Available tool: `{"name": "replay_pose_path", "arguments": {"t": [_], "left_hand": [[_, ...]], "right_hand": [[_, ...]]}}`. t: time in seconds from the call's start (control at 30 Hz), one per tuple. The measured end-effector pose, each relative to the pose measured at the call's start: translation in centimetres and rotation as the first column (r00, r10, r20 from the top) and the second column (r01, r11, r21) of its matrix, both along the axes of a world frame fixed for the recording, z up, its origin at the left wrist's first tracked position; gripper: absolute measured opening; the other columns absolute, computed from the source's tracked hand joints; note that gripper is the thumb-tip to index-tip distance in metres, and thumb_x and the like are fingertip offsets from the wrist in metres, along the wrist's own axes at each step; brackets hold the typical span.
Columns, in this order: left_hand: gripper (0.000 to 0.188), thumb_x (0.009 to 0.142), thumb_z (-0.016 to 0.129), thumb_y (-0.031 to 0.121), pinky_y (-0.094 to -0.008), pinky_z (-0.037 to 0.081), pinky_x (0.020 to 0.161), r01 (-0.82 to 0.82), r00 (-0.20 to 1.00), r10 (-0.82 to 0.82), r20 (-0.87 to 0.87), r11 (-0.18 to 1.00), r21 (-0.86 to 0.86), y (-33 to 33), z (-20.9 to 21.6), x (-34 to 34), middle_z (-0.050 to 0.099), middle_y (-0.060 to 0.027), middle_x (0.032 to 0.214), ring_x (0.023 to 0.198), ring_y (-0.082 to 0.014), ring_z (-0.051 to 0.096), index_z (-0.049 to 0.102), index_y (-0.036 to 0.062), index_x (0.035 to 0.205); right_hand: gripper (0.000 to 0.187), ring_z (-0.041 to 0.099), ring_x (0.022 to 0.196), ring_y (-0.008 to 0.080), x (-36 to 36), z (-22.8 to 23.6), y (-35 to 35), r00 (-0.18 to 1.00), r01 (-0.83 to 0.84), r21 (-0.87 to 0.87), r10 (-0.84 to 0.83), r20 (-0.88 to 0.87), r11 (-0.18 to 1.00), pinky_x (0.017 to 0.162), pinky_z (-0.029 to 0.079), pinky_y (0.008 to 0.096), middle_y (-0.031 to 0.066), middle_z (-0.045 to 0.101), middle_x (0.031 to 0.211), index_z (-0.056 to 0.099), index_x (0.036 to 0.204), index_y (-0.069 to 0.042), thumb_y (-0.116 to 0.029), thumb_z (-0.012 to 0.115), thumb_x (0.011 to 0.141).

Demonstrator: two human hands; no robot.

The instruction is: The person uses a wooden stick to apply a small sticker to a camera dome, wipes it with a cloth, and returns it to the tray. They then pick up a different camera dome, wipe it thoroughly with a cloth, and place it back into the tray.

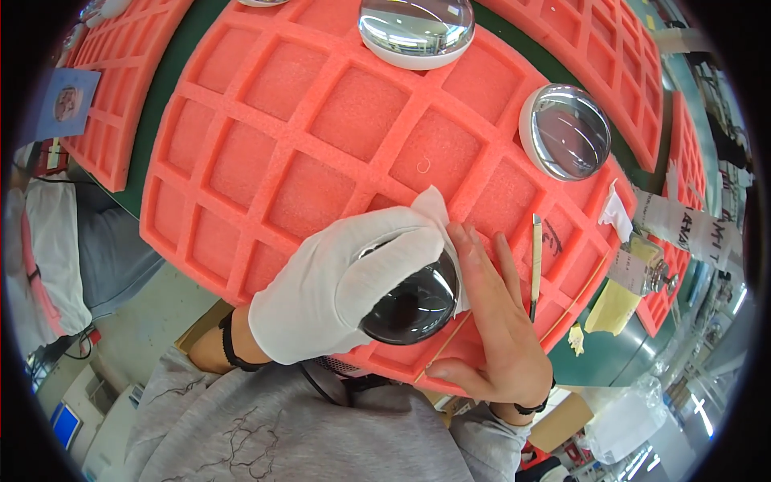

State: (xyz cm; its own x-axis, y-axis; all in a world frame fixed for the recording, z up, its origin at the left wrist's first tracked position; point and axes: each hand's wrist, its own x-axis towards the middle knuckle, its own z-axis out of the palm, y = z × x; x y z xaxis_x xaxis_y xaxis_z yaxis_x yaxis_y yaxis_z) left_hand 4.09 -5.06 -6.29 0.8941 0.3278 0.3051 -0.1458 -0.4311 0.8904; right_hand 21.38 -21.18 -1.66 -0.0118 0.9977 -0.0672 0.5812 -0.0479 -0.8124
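Observation:
A thick, dome-shaped glass lens (414, 305), looking dark from above, is in my left hand (345, 277), which wears a white glove. The gloved fingers wrap around its far side and over its top. My right hand (502, 329) is bare, with its fingers stretched along the lens's right edge and the thumb apart. Under those fingertips a white wipe (434, 206) is pressed against the lens rim, its corner sticking up. Both hands are above the near edge of a pink foam tray (313, 140) with square pockets.
Two clear domed lenses, one at the back (416, 30) and one at the right (569, 132), rest on the tray. A slim tool (536, 265) lies by my right hand. Beyond it are a small glass bottle (646, 265) and yellow paper (612, 308). More foam trays (598, 48) surround this one.

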Motion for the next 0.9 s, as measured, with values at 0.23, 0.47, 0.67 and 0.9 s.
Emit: {"name": "replay_pose_path", "arguments": {"t": [0.23,0.47,0.67,0.9], "left_hand": [[0.076,0.075,0.079,0.003,-0.0412,0.057,0.087,0.007,0.993,-0.009,-0.119,1.000,-0.013,-0.2,0.5,-0.1,0.062,-0.0209,0.126,0.110,-0.0389,0.064,0.044,0.0001,0.142],[0.069,0.082,0.083,0.015,-0.0428,0.055,0.086,0.002,1.000,-0.006,-0.026,0.986,-0.169,0.3,1.2,0.1,0.058,-0.0268,0.130,0.102,-0.0381,0.067,0.045,0.0046,0.138],[0.073,0.077,0.086,0.018,-0.0439,0.055,0.088,0.000,0.999,-0.005,-0.046,0.995,-0.102,0.2,0.3,-0.6,0.057,-0.0279,0.132,0.108,-0.0382,0.065,0.045,0.0039,0.136],[0.065,0.075,0.086,0.013,-0.0432,0.055,0.088,0.069,0.989,-0.098,-0.112,0.967,-0.244,0.8,1.9,-0.2,0.059,-0.0253,0.128,0.108,-0.0377,0.065,0.052,0.0028,0.129]], "right_hand": [[0.104,0.034,0.150,0.0385,-1.6,0.0,-0.2,0.999,0.049,0.102,-0.047,-0.024,0.994,0.120,0.022,0.0580,0.0243,0.040,0.157,0.031,0.154,0.006,-0.044,0.081,0.077],[0.100,0.038,0.147,0.0357,-3.7,0.4,-1.7,0.866,-0.137,0.156,0.042,0.499,0.978,0.121,0.020,0.0600,0.0186,0.049,0.151,0.034,0.156,-0.009,-0.058,0.077,0.080],[0.074,0.046,0.141,0.0176,-3.8,1.7,-1.3,0.354,-0.478,-0.005,0.198,0.914,0.879,0.121,0.023,0.0555,-0.0066,0.058,0.145,0.050,0.149,-0.026,-0.065,0.065,0.087],[0.059,0.055,0.133,0.0259,-3.6,1.6,-0.8,0.703,-0.153,0.183,-0.024,0.711,0.971,0.114,0.034,0.0495,0.0066,0.059,0.144,0.060,0.137,-0.013,-0.053,0.060,0.094]]}}
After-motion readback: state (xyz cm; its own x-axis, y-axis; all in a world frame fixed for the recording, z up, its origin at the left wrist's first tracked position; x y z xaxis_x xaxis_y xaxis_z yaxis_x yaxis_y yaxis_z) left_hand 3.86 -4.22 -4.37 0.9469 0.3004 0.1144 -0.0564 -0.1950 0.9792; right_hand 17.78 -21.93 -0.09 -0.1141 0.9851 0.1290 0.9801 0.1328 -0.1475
